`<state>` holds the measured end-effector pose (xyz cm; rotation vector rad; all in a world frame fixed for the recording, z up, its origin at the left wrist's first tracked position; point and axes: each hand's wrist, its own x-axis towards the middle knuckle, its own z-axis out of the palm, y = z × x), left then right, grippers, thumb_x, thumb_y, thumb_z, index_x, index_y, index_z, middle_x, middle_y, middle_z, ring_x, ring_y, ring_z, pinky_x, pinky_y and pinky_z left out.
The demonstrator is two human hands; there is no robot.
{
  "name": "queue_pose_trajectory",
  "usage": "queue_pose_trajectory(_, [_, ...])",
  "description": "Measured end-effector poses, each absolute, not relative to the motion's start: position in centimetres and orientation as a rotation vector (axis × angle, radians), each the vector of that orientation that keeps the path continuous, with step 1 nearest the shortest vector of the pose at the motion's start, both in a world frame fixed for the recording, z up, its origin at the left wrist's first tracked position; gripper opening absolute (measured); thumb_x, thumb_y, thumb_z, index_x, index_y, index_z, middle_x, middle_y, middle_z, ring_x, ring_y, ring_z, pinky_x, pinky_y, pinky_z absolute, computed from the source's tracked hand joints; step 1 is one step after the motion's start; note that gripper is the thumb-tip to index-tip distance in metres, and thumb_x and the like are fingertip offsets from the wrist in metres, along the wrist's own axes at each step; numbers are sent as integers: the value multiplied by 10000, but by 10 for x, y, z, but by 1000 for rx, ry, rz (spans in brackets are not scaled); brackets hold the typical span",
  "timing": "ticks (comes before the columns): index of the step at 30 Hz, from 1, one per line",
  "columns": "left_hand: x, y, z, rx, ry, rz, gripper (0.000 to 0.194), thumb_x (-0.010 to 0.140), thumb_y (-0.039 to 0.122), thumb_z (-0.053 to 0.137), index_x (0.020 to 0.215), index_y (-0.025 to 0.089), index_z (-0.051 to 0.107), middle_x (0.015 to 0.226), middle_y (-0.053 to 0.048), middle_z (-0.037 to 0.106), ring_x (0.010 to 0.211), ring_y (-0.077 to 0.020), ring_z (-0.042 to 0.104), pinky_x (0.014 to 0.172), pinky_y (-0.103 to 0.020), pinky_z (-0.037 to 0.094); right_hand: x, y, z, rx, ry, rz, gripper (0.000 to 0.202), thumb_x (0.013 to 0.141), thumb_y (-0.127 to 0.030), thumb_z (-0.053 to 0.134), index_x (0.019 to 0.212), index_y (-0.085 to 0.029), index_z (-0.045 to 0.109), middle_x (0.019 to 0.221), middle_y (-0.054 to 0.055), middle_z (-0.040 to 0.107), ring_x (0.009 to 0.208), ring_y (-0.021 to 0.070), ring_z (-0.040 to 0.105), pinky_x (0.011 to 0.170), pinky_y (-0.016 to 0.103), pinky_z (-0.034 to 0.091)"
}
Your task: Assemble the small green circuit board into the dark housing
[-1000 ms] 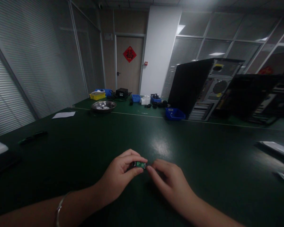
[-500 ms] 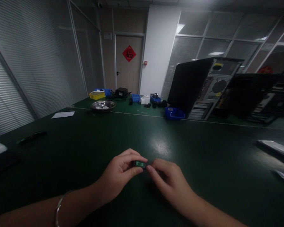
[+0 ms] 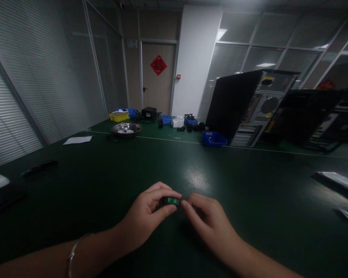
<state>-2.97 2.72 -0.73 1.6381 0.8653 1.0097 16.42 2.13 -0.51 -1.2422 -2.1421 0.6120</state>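
Between the thumb and fingers of my left hand (image 3: 150,208) is a small green circuit board in a dark frame (image 3: 172,200). Its green face with pale marks points toward me. My right hand (image 3: 208,216) has thumb and index finger pinched together at the right end of the board. Whether those fingertips grip the board's end or a tiny part there is hidden. Both hands are just above the green tabletop (image 3: 118,170), near the middle front.
A steel bowl (image 3: 127,129) and white paper (image 3: 77,140) lie at the back left. A blue bin (image 3: 214,139) stands beside a black computer tower (image 3: 234,102). Smaller bins, including a yellow bin (image 3: 118,116), line the far side. Dark glasses-like pieces (image 3: 40,168) lie left.
Almost nothing differs. Both hands keep their hold around the small board, with only a very slight shift of the fingertips to the right.
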Motion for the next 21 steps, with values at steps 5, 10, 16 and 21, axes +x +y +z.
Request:
queue_pose_trajectory(5, [-29, 27, -8, 1680, 845, 1032, 216, 822, 155, 613, 1023, 196, 681, 1013, -63, 577, 973, -189, 574, 877, -326, 475, 165, 20, -6, -1256, -2153, 601, 357, 960, -356, 414, 698, -170, 571, 673, 6, 552, 615, 118, 514, 579, 226, 358])
queue_pose_trajectory(10, [-29, 27, -6, 1721, 872, 1018, 228, 806, 156, 623, 1023, 186, 686, 1002, -74, 590, 959, -194, 580, 857, -327, 489, 164, 20, -5, -1277, -2186, 566, 346, 959, -349, 422, 715, -174, 593, 680, 8, 559, 619, 120, 521, 576, 224, 358])
queue_pose_trajectory(16, [-30, 27, -3, 1739, 923, 996, 215, 791, 205, 670, 1002, 188, 704, 959, -68, 610, 906, -193, 598, 807, -318, 498, 164, 21, -4, -1273, -2223, 553, 346, 960, -363, 419, 731, -180, 604, 693, 7, 565, 622, 119, 517, 578, 228, 353])
queue_pose_trajectory(21, [-28, 27, -3, 1714, 899, 1025, 186, 799, 209, 669, 978, 189, 720, 929, -59, 623, 887, -186, 604, 787, -301, 495, 165, 21, -6, -1252, -2212, 584, 358, 967, -375, 408, 736, -178, 598, 704, 8, 563, 641, 121, 522, 587, 230, 351])
